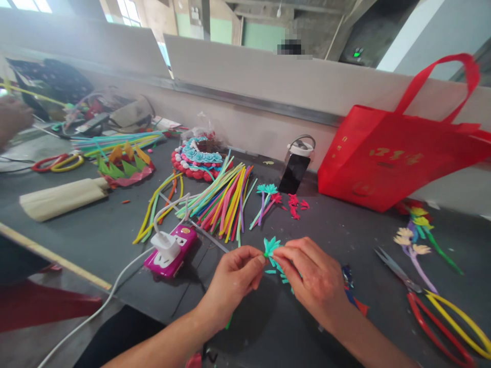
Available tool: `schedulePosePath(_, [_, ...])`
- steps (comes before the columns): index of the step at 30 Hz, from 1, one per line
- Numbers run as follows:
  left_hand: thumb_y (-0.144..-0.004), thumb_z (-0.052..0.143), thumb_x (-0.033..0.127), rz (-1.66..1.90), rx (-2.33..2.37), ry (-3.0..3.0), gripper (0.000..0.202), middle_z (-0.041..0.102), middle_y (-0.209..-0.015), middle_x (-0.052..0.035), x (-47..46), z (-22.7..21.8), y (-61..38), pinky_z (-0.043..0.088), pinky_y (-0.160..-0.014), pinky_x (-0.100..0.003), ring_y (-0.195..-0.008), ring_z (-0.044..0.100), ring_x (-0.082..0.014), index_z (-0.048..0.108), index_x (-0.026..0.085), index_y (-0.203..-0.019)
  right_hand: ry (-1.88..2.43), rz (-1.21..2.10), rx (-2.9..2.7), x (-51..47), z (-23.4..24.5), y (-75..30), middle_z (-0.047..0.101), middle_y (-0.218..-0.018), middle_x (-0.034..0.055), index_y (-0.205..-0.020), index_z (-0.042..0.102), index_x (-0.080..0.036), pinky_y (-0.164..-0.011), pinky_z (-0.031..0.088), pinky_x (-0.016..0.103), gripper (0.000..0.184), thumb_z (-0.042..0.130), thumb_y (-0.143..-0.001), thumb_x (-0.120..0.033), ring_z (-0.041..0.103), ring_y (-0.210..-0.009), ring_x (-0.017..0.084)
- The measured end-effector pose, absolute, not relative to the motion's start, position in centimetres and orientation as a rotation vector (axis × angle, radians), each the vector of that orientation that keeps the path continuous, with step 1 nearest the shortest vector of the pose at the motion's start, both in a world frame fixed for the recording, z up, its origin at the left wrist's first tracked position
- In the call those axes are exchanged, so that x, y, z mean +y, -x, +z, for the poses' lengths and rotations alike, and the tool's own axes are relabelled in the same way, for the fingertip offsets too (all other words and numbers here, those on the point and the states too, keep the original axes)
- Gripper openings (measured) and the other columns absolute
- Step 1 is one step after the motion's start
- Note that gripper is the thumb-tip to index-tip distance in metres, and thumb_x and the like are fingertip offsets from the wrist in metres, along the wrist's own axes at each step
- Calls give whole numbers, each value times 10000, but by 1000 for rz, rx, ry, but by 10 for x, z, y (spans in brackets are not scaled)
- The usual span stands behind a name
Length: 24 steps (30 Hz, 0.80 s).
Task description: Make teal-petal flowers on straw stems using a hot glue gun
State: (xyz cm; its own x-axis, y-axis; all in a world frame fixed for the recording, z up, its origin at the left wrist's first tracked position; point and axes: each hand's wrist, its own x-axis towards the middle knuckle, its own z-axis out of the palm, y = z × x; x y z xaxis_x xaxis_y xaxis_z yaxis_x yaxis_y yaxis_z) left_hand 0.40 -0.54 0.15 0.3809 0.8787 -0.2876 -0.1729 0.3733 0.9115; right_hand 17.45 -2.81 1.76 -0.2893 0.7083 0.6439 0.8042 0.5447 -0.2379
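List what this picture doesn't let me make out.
Head view: part of the flower, behind the right hand.
Head view: contents of the bag, hidden by its side.
Head view: lower bottle, behind the phone.
Head view: co-worker's hand, blurred, cut by left edge.

Gold characters (395, 156) on red bag (356, 168), green sign (358, 52) in background: none legible.

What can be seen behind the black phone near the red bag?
Behind the phone is a white-lidded bottle; its top shows above the phone. Much of its front is covered and cannot be seen.
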Motion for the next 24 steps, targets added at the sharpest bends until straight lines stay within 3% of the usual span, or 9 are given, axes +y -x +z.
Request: schedulePosePath(24, [-760,680,389,836,937,-980,254,415,-460,73,-6,-2,-4,155,-419,-199,-424,268,-43,624,142,-741,1267,-182,-2019,-28,13,-172,655,-827,22,-910,649,-190,-745,459,247,72,588,-941,-166,606,-777,142])
